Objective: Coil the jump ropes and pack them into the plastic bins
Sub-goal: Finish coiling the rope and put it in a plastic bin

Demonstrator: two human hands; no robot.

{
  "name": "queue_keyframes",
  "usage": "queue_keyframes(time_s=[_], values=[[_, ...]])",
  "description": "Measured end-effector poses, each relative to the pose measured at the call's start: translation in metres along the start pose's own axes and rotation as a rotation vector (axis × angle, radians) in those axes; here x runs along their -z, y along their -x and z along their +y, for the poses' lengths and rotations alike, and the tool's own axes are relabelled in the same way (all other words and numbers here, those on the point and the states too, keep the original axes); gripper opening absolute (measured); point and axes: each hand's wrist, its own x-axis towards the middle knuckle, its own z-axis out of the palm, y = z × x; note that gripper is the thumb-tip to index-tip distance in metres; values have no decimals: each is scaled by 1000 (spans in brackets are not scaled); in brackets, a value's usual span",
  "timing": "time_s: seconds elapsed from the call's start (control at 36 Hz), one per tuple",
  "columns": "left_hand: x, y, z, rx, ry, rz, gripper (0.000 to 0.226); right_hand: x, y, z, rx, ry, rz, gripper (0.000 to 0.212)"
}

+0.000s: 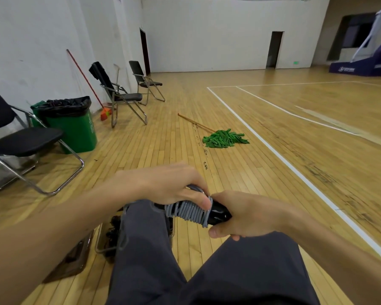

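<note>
A grey jump rope (190, 211) is wound in tight turns around its black handles (218, 213), held above my knees. My left hand (169, 186) grips the wound bundle from above, thumb pressed on the last turns. My right hand (249, 214) holds the black handle end from the right. Below my left leg a clear plastic bin (101, 241) sits on the floor with dark ropes inside, mostly hidden by my leg. A dark flat lid (72, 260) lies beside it.
Black folding chairs (24, 139) stand along the left wall by a green trash bin (75, 126). A red-handled broom (106, 113) leans on the wall. A green mop (224, 138) lies on the wooden gym floor ahead.
</note>
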Motion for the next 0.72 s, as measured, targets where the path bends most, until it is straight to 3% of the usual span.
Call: queue_keyframes(time_s=[0.08, 0.22, 0.33, 0.44, 0.56, 0.67, 0.72], values=[[0, -3, 1, -32, -25, 16, 38, 0, 2, -4, 29, -31, 0, 17], [-1, -5, 5, -73, -65, 41, 46, -5, -4, -3, -6, -21, 93, 59], [2, -5, 5, -89, -19, 29, 49, -5, -5, -1, 21, -51, 78, 51], [7, -3, 2, -87, 155, 13, 54, -3, -2, 1, 98, -150, 61, 54], [10, -3, -1, -101, 383, -7, 52, -1, 3, -2, 170, -190, 84, 39], [10, -1, 1, -96, 593, -48, 28, 1, 8, -3, 252, -282, 74, 34], [9, -1, -2, -119, 684, -87, 30, 1, 9, -4, 298, -347, 68, 37]])
